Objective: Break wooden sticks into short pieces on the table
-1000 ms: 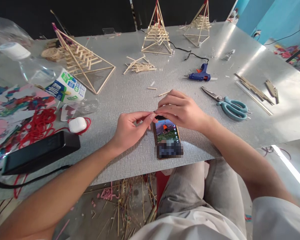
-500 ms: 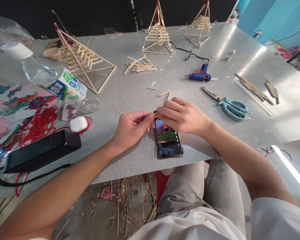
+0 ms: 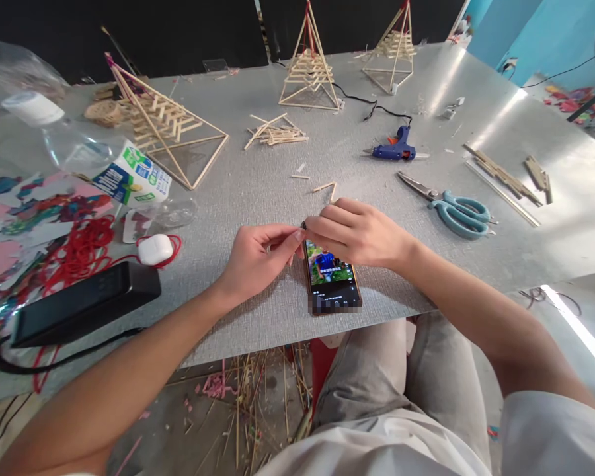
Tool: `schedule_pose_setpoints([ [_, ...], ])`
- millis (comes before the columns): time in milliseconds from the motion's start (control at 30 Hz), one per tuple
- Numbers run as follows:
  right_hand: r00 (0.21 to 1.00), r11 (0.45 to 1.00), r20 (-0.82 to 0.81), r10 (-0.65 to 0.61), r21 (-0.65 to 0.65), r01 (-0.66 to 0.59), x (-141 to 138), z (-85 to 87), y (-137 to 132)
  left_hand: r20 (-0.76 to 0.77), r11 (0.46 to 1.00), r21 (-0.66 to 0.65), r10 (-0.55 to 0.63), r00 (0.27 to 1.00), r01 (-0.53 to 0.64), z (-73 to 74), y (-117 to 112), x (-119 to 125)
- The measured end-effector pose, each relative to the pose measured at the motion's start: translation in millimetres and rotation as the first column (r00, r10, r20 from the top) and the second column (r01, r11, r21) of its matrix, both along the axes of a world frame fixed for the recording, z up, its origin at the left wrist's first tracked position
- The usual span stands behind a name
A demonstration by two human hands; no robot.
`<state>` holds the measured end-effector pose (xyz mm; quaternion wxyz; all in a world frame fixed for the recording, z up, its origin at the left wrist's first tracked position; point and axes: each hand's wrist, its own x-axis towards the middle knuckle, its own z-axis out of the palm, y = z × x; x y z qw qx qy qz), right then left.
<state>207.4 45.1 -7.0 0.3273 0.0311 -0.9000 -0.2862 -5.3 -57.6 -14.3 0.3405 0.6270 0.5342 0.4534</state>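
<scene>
My left hand is closed, thumb and forefinger pinched together above the left edge of a phone. My right hand is closed too, its fingertips meeting those of the left. Whatever is between the fingertips is too small or too hidden to make out. Below the hands lies the phone, its lit screen facing up and its upper part covered by my right hand. Just beyond my right hand, two thin wooden sticks meet at an angle. A short loose stick lies a little to their left.
Blue-handled scissors and a blue glue gun lie to the right. Stick pyramids stand at the back, near a stick pile. At left are a plastic bottle, red cord, a white case and a black device.
The picture on the phone screen is different. Both hands stay pinched together in almost the same place, and the view has shifted slightly.
</scene>
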Motion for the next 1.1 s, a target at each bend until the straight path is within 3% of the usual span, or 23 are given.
schedule_pose_setpoints([
  [100, 0.999, 0.995, 0.031, 0.007, -0.095, -0.004, 1, -3.7, 4, -0.008, 1.0, 0.003, -0.008, 1.0, 0.008, 0.6, 1, 1],
  [200, 1.0, 0.942, 0.007, 0.012, -0.336, -0.008, 1, -8.0, 6, 0.007, 1.0, 0.007, 0.005, 1.0, -0.005, -0.6, 2, 2],
  [267, 0.998, 0.815, -0.064, -0.016, -0.578, -0.024, -1, -10.0, 6, 0.041, 0.999, 0.01, 0.037, 0.998, -0.038, -2.2, 2, 3],
  [367, 0.996, 0.545, -0.064, -0.067, -0.838, -0.017, -2, -11.5, 5, 0.085, 0.995, 0.032, 0.091, 0.992, -0.094, -4.3, 3, 2],
  [400, 0.997, 0.483, -0.039, -0.059, -0.876, -0.005, -3, -12.0, 5, 0.087, 0.994, 0.042, 0.1, 0.991, -0.104, -4.6, 3, 1],
  [467, 1.0, 0.424, -0.011, -0.018, -0.906, -0.002, -4, -13.4, 6, 0.09, 0.993, 0.048, 0.1, 0.991, -0.105, -4.6, 3, 1],
  [567, 0.999, 0.444, -0.046, 0.008, -0.895, -0.045, -4, -15.5, 7, 0.097, 0.995, 0.045, 0.082, 0.992, -0.087, -3.2, 2, 1],
  [767, 0.998, 0.594, -0.025, 0.055, -0.802, -0.053, -3, -15.9, 5, -0.025, 0.991, 0.08, 0.106, 0.994, -0.103, -0.9, 2, 1],
  [933, 0.997, 0.605, -0.053, 0.058, -0.792, -0.077, -3, -17.4, 8, -0.01, 0.998, 0.021, 0.052, 0.999, -0.052, -3.0, 4, -1],
  [1100, 1.0, 0.63, -0.009, 0.018, -0.777, -0.018, -2, -17.3, 8, 0.013, 1.0, -0.018, 0.004, 1.0, -0.004, -3.5, 6, -1],
])
